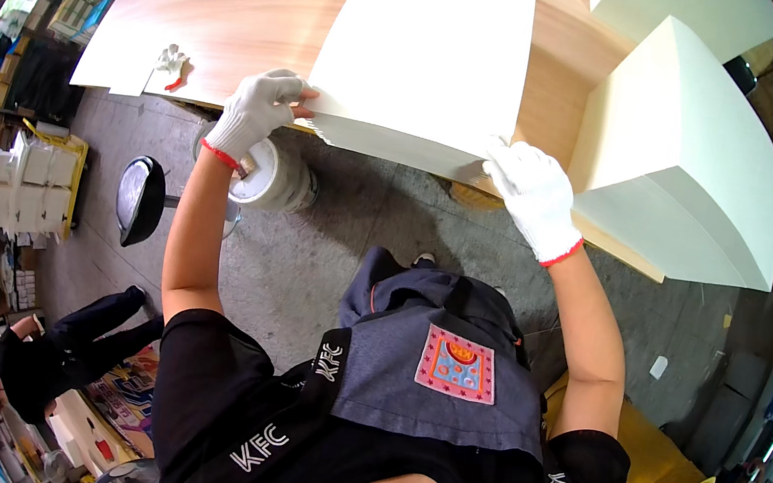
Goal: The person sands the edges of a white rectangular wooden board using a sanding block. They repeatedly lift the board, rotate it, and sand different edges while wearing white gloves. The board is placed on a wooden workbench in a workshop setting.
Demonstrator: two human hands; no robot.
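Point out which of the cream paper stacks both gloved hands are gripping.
The flat stack at the table's near edge: left hand and right hand pinch its front corners. The tall stack to its right is untouched.

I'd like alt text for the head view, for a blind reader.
Two white-gloved hands, left and right, grip the near edge of a stack of cream sheets on a wooden table. A taller cream stack stands to the right.

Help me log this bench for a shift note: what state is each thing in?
Left hand: gloved, gripping the sheet stack's left corner.
Right hand: gloved, gripping its near edge.
Cream sheet stack: flat on the wooden table, overhanging its edge.
Cream block: resting alongside, untouched.
Black stool: unoccupied.
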